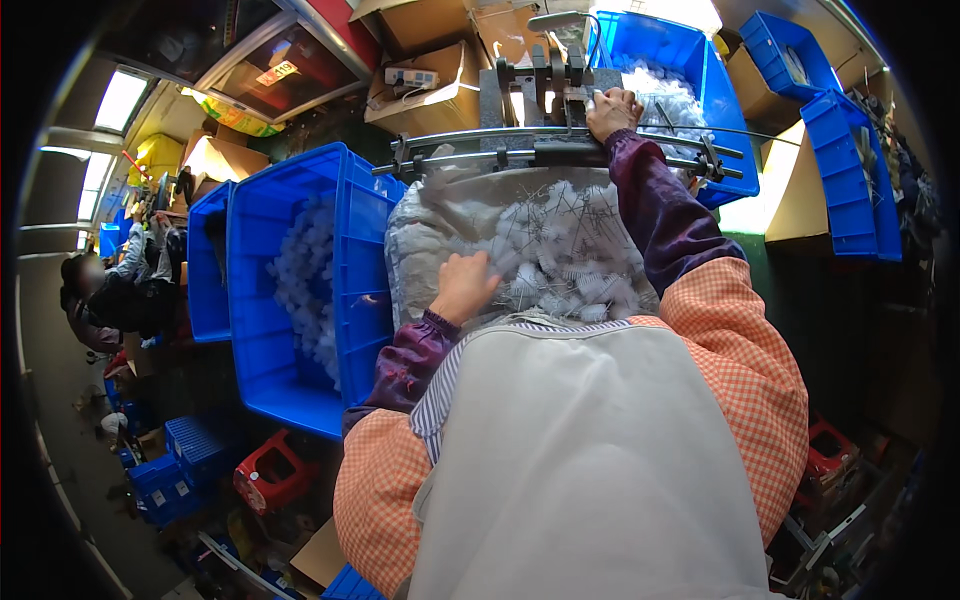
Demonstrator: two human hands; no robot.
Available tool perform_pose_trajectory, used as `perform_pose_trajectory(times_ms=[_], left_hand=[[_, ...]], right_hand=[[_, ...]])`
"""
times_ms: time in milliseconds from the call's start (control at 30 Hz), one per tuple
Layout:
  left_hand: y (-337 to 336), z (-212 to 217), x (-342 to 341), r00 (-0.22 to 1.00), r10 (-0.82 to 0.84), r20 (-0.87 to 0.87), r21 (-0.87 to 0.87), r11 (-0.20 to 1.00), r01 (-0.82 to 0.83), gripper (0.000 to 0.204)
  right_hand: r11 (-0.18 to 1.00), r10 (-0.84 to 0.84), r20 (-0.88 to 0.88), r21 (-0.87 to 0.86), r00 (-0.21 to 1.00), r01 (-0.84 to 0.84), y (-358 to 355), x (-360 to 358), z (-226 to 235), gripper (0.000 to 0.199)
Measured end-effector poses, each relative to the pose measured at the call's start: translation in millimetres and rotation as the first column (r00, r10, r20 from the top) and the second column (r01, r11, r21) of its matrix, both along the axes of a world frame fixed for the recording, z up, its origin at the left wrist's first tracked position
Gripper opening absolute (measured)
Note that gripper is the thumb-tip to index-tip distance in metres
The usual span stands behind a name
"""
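My left hand (pixel 468 285) is curled at the left edge of a heap of small white plastic pieces (pixel 590 285). What its fingers hold, if anything, is too small to make out. Thin metal pins (pixel 570 212) lie scattered over the heap, which rests on a pale cloth (pixel 415 235) in front of me. Farther off, my right hand (pixel 613 112) is closed at the right side of a metal bench fixture (pixel 545 85). Its fingertips pinch at the fixture, and whatever is between them cannot be made out. Metal rails (pixel 490 143) run across the cloth's far edge.
To the left stands a large blue crate (pixel 290 385) with white pieces inside. Another blue bin (pixel 640 35) with white pieces (pixel 665 95) is behind the fixture. Cardboard boxes (pixel 440 100) stand at the back, red stools (pixel 275 470) lower left. Another person (pixel 125 295) is at far left.
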State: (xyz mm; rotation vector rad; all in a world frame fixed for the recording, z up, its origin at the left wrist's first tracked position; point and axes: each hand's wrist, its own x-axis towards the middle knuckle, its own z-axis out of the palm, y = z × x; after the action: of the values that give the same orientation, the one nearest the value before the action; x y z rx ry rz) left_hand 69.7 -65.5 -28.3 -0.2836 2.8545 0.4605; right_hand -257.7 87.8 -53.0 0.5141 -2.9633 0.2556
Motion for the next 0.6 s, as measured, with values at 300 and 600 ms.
perform_pose_trajectory(times_ms=[300,600], left_hand=[[0.1,-8.5,6.3,0.995,-0.006,-0.103,-0.139,0.990,-0.008,0.021],[-21.5,15.3,0.6,0.887,0.201,-0.415,0.230,0.967,-0.111,0.023]], right_hand=[[0.999,0.015,-0.057,0.045,0.998,-0.013,-27.3,12.4,1.2,0.030],[0.994,-0.041,0.033,-0.095,0.999,0.044,27.5,-29.6,-9.7,0.031]])
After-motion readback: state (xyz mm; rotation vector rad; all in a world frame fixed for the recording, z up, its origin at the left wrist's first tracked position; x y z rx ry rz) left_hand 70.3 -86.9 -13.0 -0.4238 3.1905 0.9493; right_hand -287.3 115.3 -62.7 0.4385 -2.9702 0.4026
